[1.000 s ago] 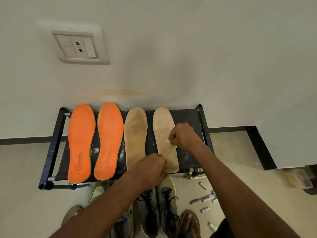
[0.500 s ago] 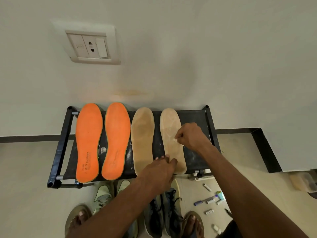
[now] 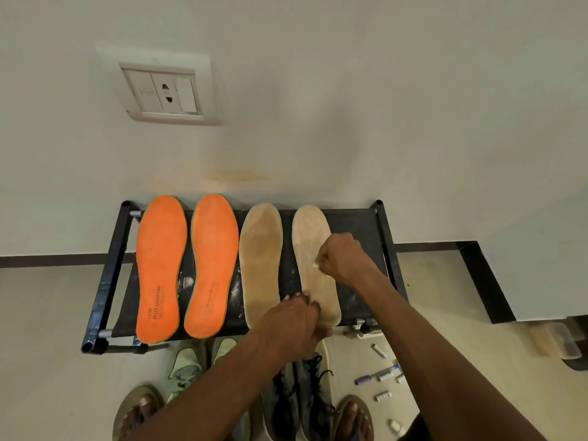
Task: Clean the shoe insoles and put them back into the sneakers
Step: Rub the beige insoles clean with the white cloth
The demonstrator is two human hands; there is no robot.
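Four insoles are laid side by side on a black shoe rack (image 3: 108,275) against the wall: two orange insoles (image 3: 187,268) far left of the hands, a tan insole (image 3: 260,265) just left of them, and a pale insole (image 3: 310,249) under them. A wall socket (image 3: 167,92) is seen above the rack. Below the left hand, dark sneakers (image 3: 302,396) and light green sneakers (image 3: 187,361) are partly covered by the forearms. Markers and small white pieces (image 3: 380,377) are scattered on the floor right of the right forearm; their type can't be made out. Sandalled feet are cut off at the bottom edge.

Right hand (image 3: 342,257): fingers curled tight, something small and white is pinched at the fingertips against the pale insole's middle; what it is can't be told. Left hand (image 3: 296,316): fingers curled, the pale insole's heel end is pressed down and held.
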